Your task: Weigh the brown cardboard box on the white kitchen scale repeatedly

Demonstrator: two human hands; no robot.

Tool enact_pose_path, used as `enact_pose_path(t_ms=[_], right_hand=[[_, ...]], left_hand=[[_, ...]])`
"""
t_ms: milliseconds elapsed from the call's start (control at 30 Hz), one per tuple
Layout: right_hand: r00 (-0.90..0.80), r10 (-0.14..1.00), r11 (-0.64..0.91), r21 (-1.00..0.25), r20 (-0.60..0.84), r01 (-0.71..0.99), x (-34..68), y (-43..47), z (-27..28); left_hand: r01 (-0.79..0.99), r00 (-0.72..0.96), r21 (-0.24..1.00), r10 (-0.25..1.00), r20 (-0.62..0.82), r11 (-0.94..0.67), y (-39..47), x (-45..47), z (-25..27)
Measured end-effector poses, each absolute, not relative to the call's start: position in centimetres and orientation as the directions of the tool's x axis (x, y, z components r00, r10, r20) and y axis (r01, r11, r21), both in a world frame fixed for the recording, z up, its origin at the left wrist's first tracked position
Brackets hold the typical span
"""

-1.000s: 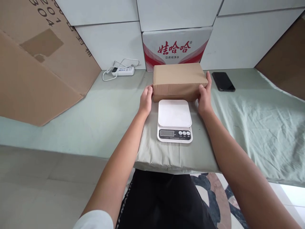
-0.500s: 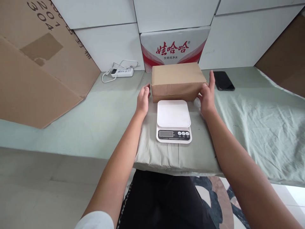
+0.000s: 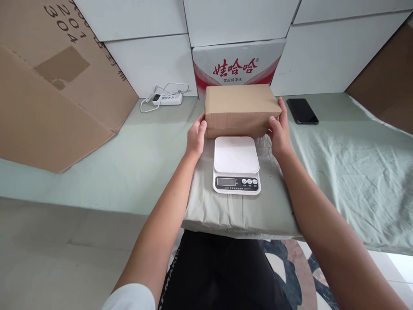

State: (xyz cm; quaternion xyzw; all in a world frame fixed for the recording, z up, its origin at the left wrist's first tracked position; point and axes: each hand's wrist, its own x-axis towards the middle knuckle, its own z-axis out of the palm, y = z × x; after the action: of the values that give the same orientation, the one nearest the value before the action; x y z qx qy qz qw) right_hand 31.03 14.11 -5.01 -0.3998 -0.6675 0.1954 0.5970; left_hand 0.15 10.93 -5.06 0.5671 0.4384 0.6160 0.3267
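A brown cardboard box [image 3: 240, 101] stands on the cloth-covered table just behind a white digital kitchen scale [image 3: 236, 165]. My left hand [image 3: 196, 134] presses against the box's left side, its thumb at the near corner. On the opposite side my right hand [image 3: 279, 129] grips the right end, thumb on the front face and fingers along the side. The box is held between both hands. Nothing lies on the scale's plate, and its display looks blank.
Behind the box stands a white and red carton [image 3: 237, 64] against white boxes. A black phone [image 3: 302, 111] lies to the right. A white power strip with a cable [image 3: 167, 99] lies at the back left. A large cardboard carton [image 3: 64, 107] leans at far left.
My left hand has moved in to touch the box's left side. My right fingers have closed onto its right end. The view has shifted slightly.
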Motion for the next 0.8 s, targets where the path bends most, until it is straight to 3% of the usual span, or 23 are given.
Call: enact_pose_path(t_ms=[133,267,433,800], right_hand=[[0.034,0.824,0.547,-0.809,0.566,0.214,30.9,11.6,-2.7],[0.005,0.745,0.657,-0.735,0.667,0.168,31.6,6.8,-1.3],[-0.081,0.692,0.711,-0.656,0.718,0.253,33.0,1.0,-2.4],[0.028,0.725,0.644,-0.692,0.688,0.326,32.7,-1.5,-3.4]], left_hand=[[0.113,-0.134,0.850,0.840,0.526,-0.515,9.0,-0.1,-3.0],[0.075,-0.104,0.825,0.819,0.565,-0.560,4.0,0.1,-1.8],[-0.030,-0.126,0.861,0.857,0.500,-0.508,-2.7,0.9,-3.2],[0.000,-0.065,0.904,0.902,0.426,-0.427,-3.6,1.4,-3.2]])
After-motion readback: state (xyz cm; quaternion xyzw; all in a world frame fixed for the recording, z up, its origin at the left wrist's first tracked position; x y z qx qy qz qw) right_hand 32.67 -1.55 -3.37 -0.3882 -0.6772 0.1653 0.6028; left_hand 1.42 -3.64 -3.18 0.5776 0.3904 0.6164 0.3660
